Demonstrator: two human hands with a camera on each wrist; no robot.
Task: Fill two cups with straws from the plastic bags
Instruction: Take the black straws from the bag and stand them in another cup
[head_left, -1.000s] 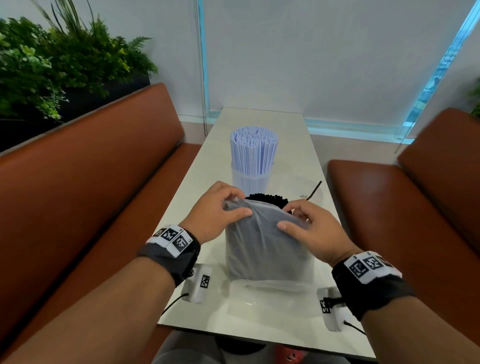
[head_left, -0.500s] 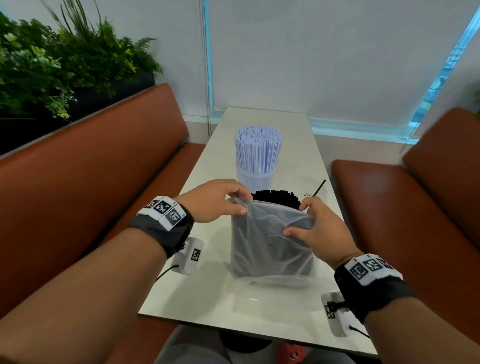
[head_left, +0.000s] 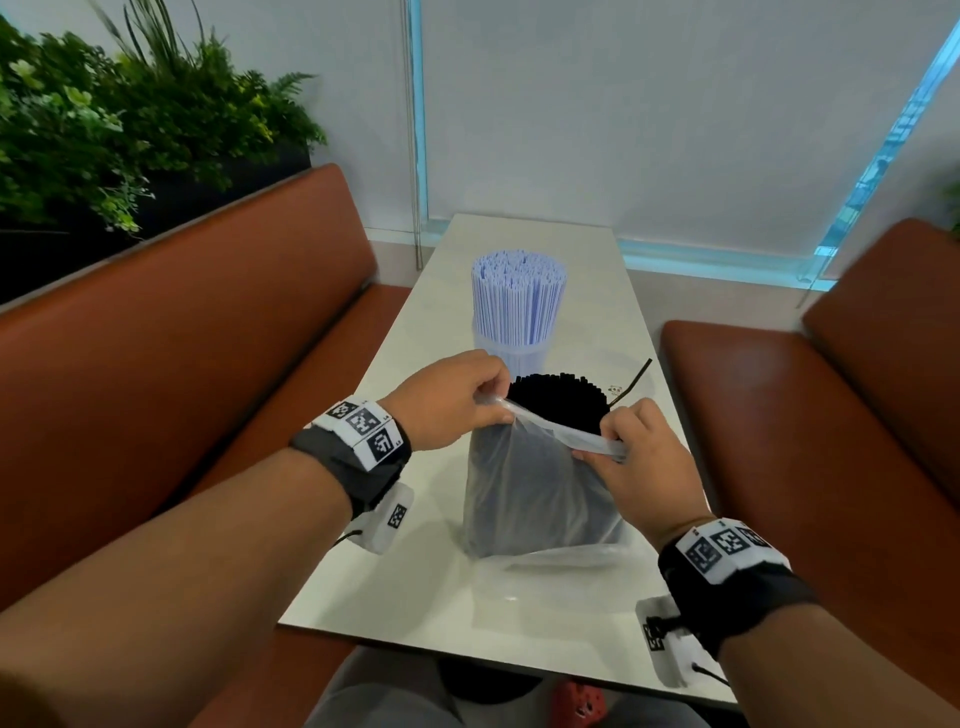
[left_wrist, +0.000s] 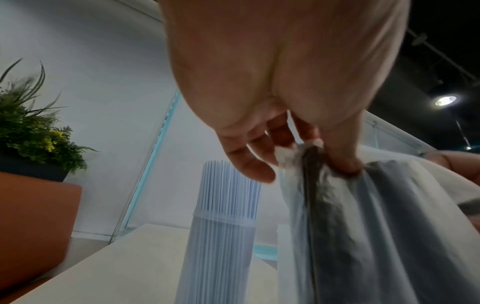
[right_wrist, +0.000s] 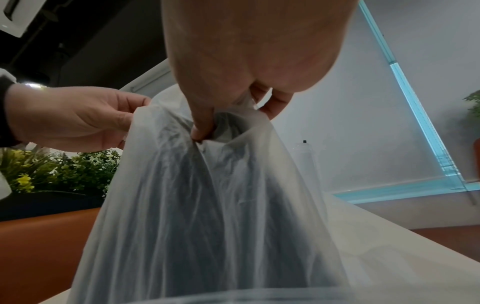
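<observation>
White desk between two brown booth seats. My left hand and right hand each pinch the top edge of the translucent plastic bag, which stands upright on the desk near me. Black straws stick out of its mouth. Just behind it: cup packed with blue-white straws. One loose black straw on the desk to the right.

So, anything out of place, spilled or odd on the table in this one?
One thing: a single black straw lies loose on the table, just right of the black straws standing in the plastic bag. The cup of blue straws stands upright. Both the left hand and right hand pinch the bag's rim.
</observation>
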